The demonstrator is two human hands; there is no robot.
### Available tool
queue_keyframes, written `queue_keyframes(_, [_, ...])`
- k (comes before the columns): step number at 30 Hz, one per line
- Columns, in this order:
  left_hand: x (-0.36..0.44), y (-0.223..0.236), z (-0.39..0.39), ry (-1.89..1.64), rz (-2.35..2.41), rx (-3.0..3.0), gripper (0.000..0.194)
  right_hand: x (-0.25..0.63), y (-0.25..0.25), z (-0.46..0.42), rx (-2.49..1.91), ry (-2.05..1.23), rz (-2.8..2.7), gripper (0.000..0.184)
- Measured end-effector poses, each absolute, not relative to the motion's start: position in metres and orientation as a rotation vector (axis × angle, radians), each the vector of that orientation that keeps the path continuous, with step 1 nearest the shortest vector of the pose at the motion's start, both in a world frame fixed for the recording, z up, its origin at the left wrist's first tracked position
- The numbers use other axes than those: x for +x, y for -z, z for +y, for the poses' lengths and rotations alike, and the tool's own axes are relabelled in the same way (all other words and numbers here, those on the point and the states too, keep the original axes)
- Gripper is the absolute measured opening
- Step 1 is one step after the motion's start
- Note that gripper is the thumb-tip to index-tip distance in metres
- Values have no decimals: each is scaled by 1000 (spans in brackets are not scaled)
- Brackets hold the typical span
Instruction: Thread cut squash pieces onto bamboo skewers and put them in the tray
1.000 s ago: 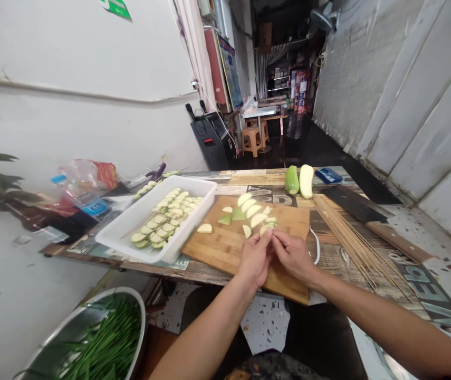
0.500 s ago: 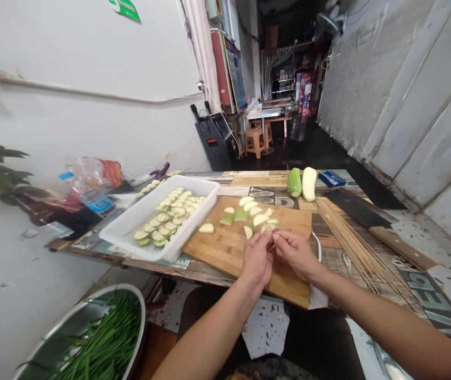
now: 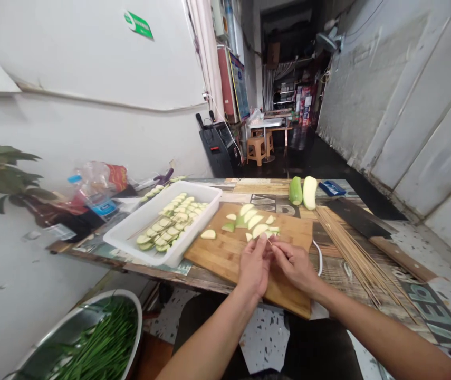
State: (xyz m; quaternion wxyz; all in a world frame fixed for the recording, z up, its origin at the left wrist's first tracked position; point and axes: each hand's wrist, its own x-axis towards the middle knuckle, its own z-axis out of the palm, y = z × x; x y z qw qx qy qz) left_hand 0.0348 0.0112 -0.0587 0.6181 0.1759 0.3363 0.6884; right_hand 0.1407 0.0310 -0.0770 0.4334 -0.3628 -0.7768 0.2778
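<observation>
My left hand (image 3: 253,266) is closed in a pinch over the near part of the wooden cutting board (image 3: 217,256). What lies inside its fingers is hidden. Close against it, my right hand (image 3: 294,265) pinches a thin bamboo skewer (image 3: 269,242), of which only a short end shows. Just beyond my fingertips lie several pale green-edged zucchini slices (image 3: 250,216), and one slice (image 3: 208,234) sits apart at the board's left. To the left, a white plastic tray (image 3: 122,244) holds skewered zucchini slices (image 3: 172,224).
Loose bamboo skewers (image 3: 352,253) lie right of the board beside a large knife (image 3: 399,257). Two zucchini pieces (image 3: 309,193) and a blue box (image 3: 332,188) are at the table's far edge. A metal basin (image 3: 140,322) of green chives stands low left.
The view has tilted up slightly, so the scene sits lower. My hands stay together over the board, and a skewer end now shows between them.
</observation>
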Motion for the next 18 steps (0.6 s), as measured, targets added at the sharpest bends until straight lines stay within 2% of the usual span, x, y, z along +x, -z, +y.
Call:
queue_keyframes(6, [30, 57, 13, -1618, 769, 369, 21, 139, 77, 32, -897, -818, -1921, 28])
queue_keyframes(18, [26, 56, 11, -1673, 834, 398, 23, 138, 82, 32, -927, -701, -1988, 25])
